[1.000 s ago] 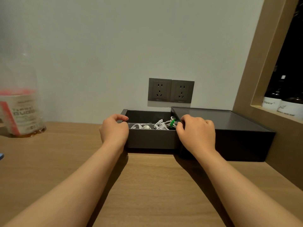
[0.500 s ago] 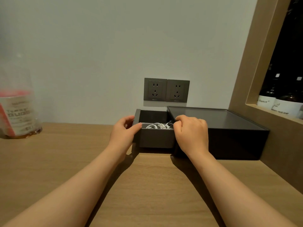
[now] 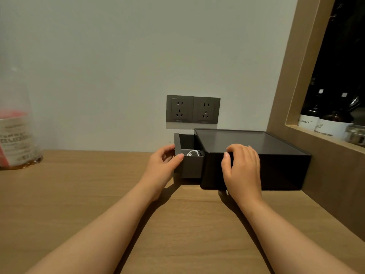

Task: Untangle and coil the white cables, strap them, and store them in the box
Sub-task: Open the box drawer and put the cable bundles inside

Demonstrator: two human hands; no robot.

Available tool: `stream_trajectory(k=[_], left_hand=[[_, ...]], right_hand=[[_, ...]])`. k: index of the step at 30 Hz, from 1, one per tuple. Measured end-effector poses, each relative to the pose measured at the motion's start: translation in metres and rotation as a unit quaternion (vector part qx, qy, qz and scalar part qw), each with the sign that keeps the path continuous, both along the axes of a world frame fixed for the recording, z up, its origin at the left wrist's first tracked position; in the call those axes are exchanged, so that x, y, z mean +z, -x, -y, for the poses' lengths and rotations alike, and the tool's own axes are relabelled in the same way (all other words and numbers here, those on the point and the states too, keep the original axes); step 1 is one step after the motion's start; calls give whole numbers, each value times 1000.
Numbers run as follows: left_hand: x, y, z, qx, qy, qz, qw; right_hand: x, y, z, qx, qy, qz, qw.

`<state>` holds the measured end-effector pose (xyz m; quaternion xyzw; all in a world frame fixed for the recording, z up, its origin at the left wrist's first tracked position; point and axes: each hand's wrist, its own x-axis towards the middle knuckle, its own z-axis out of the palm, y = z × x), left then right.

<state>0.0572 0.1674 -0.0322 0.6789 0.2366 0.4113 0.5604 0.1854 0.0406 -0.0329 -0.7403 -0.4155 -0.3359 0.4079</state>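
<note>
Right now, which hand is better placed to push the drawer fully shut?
Left. The left hand grips the exposed end of the drawer; the right hand holds the front edge of the box casing, likely bracing it.

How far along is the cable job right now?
Nearly finished. Done: white cables lie in the drawer; whether they are strapped is hidden. In hand: the left hand grips the drawer's end, the right hand holds the box. Left: the drawer sticks out partway; slide it shut.
</note>
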Motion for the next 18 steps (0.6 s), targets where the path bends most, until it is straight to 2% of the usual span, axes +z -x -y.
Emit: stream_trajectory(k=[4, 9, 15, 18], left_hand=[[-4, -25, 23, 35, 10, 6, 999], [-5, -40, 33, -51, 121, 56, 990], [-7, -41, 35, -51, -1, -18, 999], [-12, -41, 38, 17, -133, -77, 988]], right_hand=[[-1, -4, 8, 5, 53, 28, 998], [1, -4, 12, 21, 59, 12, 998], [2, 0, 8, 7, 66, -5, 998], [5, 0, 11, 19, 85, -14, 996]])
